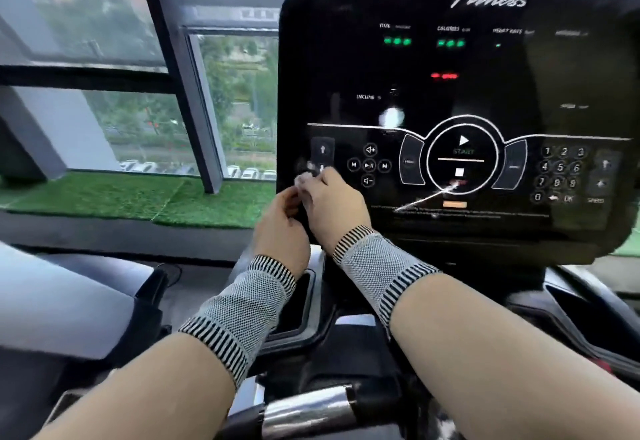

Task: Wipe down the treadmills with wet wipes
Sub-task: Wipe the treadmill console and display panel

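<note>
1. Treadmill console (450,93), a glossy black panel with rounded corners, fills the upper right of the view; it carries the white word "Fitness", green and red lit readouts, a round START dial ringed in white, media buttons and a number pad.
2. A small, pale, crumpled wet wipe (306,176) sits at the console's lower left corner, against the arrow buttons; it is blurred, so its texture cannot be told.
3. The right hand (334,205) reaches up to that corner with its fingers curled, pinching the wipe against the panel.
4. The left hand (282,228) is just beside it, touching it, fingers bent inward at the console's edge; whether it also holds the wipe cannot be told.
5. Both wrists wear knitted grey wristbands (242,308) with black-and-white striped cuffs; the bare forearms come up from the lower edge and converge.
6. Below the console are dark moulded plastic trays and a shiny chrome-and-black handlebar (308,412).
7. To the left, a dark-framed window (194,93) stands above a strip of green artificial turf (138,197).
</note>
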Tool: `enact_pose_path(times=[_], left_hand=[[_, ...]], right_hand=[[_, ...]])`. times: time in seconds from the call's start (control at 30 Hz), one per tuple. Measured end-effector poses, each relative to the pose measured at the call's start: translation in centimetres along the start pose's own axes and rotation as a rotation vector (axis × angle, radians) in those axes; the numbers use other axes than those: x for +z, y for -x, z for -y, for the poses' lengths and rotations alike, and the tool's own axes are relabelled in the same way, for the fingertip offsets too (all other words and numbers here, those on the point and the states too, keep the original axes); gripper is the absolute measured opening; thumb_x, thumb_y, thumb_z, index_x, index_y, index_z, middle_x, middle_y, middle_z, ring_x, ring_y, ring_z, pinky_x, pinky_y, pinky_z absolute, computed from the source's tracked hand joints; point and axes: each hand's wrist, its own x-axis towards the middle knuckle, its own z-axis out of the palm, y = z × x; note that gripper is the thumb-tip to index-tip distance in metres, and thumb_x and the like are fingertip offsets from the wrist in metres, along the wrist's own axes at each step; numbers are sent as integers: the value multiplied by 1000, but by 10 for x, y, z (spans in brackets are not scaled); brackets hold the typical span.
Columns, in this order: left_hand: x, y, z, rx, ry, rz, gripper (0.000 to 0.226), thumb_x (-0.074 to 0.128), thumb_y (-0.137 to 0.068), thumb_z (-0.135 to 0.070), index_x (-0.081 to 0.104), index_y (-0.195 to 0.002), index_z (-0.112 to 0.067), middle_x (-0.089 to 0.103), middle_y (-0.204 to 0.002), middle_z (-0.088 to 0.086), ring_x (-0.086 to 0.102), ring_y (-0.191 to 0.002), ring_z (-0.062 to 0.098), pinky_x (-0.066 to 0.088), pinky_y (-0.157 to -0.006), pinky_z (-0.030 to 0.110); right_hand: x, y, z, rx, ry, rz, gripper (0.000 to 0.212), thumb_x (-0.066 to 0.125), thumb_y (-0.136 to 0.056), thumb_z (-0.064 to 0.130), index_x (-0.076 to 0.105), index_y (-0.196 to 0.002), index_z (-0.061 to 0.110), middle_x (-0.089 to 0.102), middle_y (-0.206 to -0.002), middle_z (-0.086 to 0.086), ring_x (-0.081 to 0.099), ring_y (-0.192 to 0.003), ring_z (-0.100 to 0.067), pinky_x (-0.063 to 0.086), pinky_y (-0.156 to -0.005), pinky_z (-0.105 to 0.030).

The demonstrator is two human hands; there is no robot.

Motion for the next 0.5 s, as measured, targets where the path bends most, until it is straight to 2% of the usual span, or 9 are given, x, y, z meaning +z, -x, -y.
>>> enact_pose_path(times=[0.1,0.2,0.27,0.33,0.4,0.5], left_hand=[[5,9,-1,26,-58,23,49,38,-88,6,55,-129,-16,64,-113,0,59,-105,15,46,-95,28],[16,24,-13,168,-260,109,49,41,-89,0,52,-132,-22,57,-126,-3,54,-113,15,42,-98,27],[29,34,-23,316,-439,164,51,43,-89,-3,50,-135,-24,53,-133,-6,49,-121,15,37,-105,34],[48,44,-34,417,-573,197,52,43,-88,-7,49,-136,-28,52,-135,-10,45,-125,12,29,-108,36],[70,54,-47,474,-642,213,52,44,-87,-10,49,-135,-31,53,-133,-14,43,-126,9,24,-108,36],[108,69,-66,515,-701,247,54,42,-87,-11,48,-135,-35,56,-130,-15,43,-126,7,23,-109,37]], right_hand=[[-4,14,-7,8,90,66,15,48,-96,21,58,-107,21,48,-104,-1,59,-76,-27,48,-64,-33],[-24,23,-28,84,55,56,15,48,-95,22,60,-102,17,49,-100,-2,57,-76,-27,52,-70,-37],[-39,30,-47,129,44,51,16,50,-93,22,61,-104,18,50,-104,-3,59,-82,-26,51,-75,-36],[-53,38,-70,161,58,70,15,54,-89,18,60,-103,19,50,-106,-2,59,-86,-24,46,-74,-29],[-69,47,-95,190,56,70,14,56,-86,14,61,-98,19,50,-105,-2,58,-86,-24,39,-71,-26],[-93,61,-137,244,59,29,12,52,-90,18,61,-98,17,51,-103,-4,58,-86,-26,40,-70,-29]])
